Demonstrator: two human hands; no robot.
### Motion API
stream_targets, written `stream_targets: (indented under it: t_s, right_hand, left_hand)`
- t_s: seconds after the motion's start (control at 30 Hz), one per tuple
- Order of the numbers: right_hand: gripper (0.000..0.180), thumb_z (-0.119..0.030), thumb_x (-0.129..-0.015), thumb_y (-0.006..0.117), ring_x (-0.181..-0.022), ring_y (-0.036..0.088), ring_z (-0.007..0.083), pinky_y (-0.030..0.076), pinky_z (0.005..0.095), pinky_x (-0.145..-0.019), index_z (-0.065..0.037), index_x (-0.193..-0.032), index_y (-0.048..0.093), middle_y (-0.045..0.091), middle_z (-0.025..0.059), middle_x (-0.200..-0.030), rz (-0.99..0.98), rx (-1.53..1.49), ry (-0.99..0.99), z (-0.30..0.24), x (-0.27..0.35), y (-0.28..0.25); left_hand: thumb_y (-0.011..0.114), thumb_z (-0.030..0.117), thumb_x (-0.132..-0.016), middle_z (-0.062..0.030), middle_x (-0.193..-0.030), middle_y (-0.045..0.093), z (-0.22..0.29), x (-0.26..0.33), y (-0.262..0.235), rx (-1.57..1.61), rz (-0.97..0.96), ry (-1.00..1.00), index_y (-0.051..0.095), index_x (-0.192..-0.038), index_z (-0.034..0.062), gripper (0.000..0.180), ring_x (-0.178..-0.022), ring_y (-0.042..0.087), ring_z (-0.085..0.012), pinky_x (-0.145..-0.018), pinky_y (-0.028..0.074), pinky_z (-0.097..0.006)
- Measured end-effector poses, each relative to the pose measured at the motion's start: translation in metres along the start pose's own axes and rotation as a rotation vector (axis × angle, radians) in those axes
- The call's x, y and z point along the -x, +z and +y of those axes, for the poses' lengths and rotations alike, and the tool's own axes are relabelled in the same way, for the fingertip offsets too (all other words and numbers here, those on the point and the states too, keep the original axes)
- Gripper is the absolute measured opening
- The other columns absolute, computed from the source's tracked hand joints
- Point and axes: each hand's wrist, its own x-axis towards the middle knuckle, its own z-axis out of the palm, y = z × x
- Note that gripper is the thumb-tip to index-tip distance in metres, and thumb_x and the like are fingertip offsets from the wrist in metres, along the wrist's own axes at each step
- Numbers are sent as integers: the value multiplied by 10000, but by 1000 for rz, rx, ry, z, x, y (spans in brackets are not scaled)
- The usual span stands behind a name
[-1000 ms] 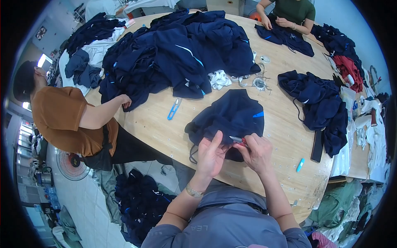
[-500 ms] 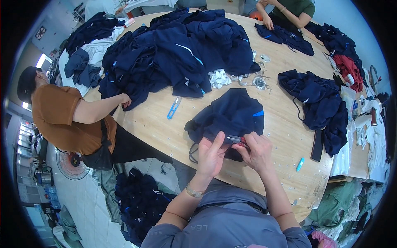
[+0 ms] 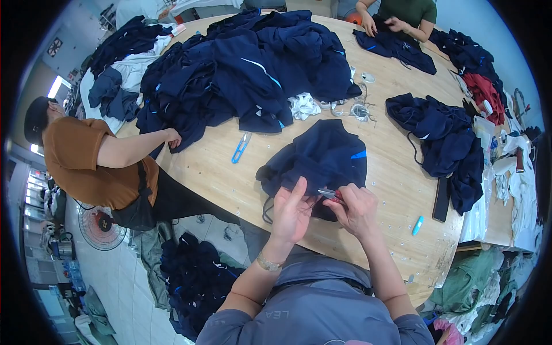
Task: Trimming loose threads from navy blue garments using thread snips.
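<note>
A navy garment [image 3: 322,150] with a small bright-blue patch lies bunched on the table before me. At its near edge my left hand [image 3: 291,211] grips the cloth, palm turned up and thumb raised; some of its fingertips are hidden by the fabric. Red-handled thread snips [image 3: 330,194] are held in my right hand [image 3: 357,211], fingers wrapped round them. Their metal blades point left toward my left fingers, over the garment's near edge. A dark cord [image 3: 267,211] hangs from the garment's left side.
A big navy garment heap [image 3: 230,75] covers the far left of the wooden table [image 3: 213,167]. Blue snips [image 3: 241,148], a turquoise cutter [image 3: 417,225] and another garment pile [image 3: 440,138] lie around. Co-workers stand at left [image 3: 86,149] and far right [image 3: 414,17].
My hands stay at the garment's near edge with only slight shifts. The far co-worker's one hand has risen off the navy garment there. The whole view has moved a little.
</note>
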Motion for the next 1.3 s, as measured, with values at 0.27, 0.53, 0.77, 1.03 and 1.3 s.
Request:
stream_targets:
  t_s: [0.27,0.53,0.77,1.03,1.3]
  right_hand:
    - [344,-372,-718,691,-484,456,184,317,291,-463,-88,-659,505,453,28,-584,-15,-9,-7,-5,-5,-1]
    - [244,-156,-791,677,-506,379,64,319,206,-460,-12,-856,491,468,12,-591,89,-641,476,-5,7,10]
    - [301,-17,-627,697,-487,535,153,408,247,-454,-53,-893,560,577,52,-637,178,-385,144,-25,-3,21]
    - [211,-29,-721,695,-516,540,124,404,226,-471,-64,-910,609,612,46,-683,47,-526,42,-23,14,8]
    - [149,-21,-806,637,-629,512,41,421,179,-565,-11,-946,588,589,48,-724,209,-572,458,-8,-4,16]
  left_hand:
    - [490,156,-933,-51,-1013,580,-3,1,-6,-41,-80,-11,498,-1118,46,216,-897,587,-141,-773,473,-279]
    - [461,168,-943,-98,-1073,579,4,2,9,12,-47,-56,483,-1146,16,255,-956,589,-181,-875,479,-313]
    - [465,202,-942,-112,-1033,586,-9,0,-21,82,-199,-83,498,-1075,7,238,-937,599,-213,-821,514,-316]
    - [486,225,-933,-101,-1034,586,5,-6,-5,101,-9,-147,504,-1075,62,216,-953,580,-204,-844,492,-411]
    - [493,124,-921,-69,-1051,586,-1,-2,6,-49,-20,-67,498,-1100,73,186,-943,584,-170,-834,507,-391]
